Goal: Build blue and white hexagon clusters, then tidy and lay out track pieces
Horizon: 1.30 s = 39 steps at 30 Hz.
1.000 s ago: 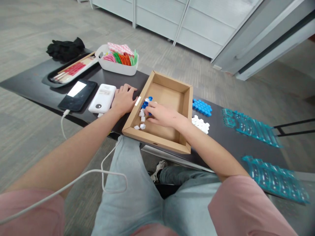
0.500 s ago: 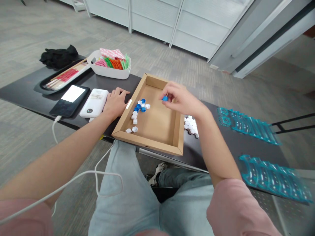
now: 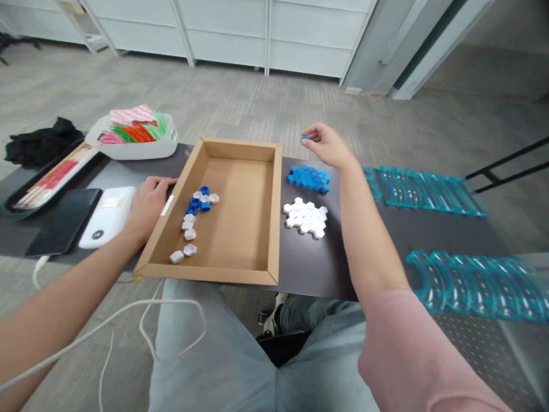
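1. Head view: right hand (image 3: 328, 146) pinches one small blue piece (image 3: 305, 137), apart from the blue cluster (image 3: 309, 178).
2. White cluster (image 3: 305, 218) lies beside the blue one, on dark table (image 3: 313, 266), right of cardboard box (image 3: 240, 229).
3. Inside this box, loose pieces (image 3: 205, 198) lie near its left wall.
4. Left hand (image 3: 148, 205) rests between white device (image 3: 108, 216) and box; whether it grips, I cannot tell.

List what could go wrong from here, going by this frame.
The right hand holds a small blue piece in a fingertip grip, so it might slip and drop. The blue cluster sits close to that hand in view; a low pass could knock it apart. The slack white cable crosses the left forearm in view and could snag it.
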Each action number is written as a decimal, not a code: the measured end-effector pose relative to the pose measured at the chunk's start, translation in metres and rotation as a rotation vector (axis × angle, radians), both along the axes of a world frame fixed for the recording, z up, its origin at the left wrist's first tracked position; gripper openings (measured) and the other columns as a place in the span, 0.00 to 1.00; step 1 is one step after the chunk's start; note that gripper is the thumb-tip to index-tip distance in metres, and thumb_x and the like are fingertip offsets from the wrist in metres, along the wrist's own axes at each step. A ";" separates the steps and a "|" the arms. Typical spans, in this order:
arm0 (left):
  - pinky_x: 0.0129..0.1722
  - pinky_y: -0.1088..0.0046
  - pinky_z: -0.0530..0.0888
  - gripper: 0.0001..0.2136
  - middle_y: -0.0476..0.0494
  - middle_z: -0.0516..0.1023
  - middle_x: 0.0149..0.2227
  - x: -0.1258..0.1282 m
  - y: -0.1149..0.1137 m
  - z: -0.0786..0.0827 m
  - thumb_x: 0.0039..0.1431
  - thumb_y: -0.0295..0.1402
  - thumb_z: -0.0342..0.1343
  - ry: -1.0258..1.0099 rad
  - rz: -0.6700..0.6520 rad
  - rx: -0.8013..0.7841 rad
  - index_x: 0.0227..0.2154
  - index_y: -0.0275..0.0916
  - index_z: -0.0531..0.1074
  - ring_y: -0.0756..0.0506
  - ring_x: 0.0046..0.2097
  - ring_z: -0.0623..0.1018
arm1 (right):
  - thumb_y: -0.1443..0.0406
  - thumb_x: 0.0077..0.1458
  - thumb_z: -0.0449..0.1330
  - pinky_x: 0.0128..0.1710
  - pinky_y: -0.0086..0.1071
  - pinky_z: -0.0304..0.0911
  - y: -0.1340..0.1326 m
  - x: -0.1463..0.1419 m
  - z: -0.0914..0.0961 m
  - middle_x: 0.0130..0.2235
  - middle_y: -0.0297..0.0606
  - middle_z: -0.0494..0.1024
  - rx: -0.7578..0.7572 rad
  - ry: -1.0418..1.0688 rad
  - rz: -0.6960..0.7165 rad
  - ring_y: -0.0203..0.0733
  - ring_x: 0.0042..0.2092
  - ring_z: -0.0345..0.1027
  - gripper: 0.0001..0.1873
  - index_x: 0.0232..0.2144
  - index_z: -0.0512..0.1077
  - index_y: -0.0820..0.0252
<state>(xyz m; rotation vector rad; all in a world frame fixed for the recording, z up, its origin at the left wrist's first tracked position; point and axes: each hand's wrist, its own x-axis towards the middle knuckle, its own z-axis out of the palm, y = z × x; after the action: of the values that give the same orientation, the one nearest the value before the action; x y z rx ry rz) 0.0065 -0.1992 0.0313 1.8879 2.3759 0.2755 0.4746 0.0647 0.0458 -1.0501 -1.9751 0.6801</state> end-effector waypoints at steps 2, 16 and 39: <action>0.77 0.45 0.69 0.31 0.22 0.73 0.72 -0.004 0.003 -0.003 0.74 0.37 0.46 0.012 0.012 -0.014 0.74 0.36 0.72 0.26 0.75 0.72 | 0.63 0.64 0.76 0.59 0.50 0.79 0.003 -0.002 -0.017 0.42 0.41 0.84 -0.120 -0.044 -0.010 0.51 0.50 0.79 0.11 0.47 0.84 0.57; 0.74 0.49 0.75 0.32 0.28 0.78 0.66 -0.032 0.011 -0.021 0.66 0.40 0.50 0.064 0.007 0.022 0.71 0.45 0.75 0.26 0.72 0.77 | 0.64 0.64 0.74 0.60 0.49 0.80 0.006 -0.001 -0.038 0.44 0.42 0.94 -0.264 -0.199 0.082 0.54 0.48 0.87 0.04 0.36 0.90 0.56; 0.71 0.51 0.75 0.27 0.27 0.78 0.63 -0.032 0.014 -0.021 0.74 0.37 0.49 0.063 -0.001 0.021 0.70 0.36 0.77 0.28 0.69 0.76 | 0.68 0.65 0.76 0.62 0.41 0.82 -0.015 -0.001 -0.014 0.50 0.43 0.94 -0.416 -0.237 0.073 0.50 0.54 0.88 0.05 0.43 0.90 0.59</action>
<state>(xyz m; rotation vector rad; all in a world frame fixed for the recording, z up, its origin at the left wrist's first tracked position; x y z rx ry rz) -0.0257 -0.1851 0.0107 1.9354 2.4214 0.2457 0.4740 0.0494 0.0317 -1.3608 -2.1335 1.0824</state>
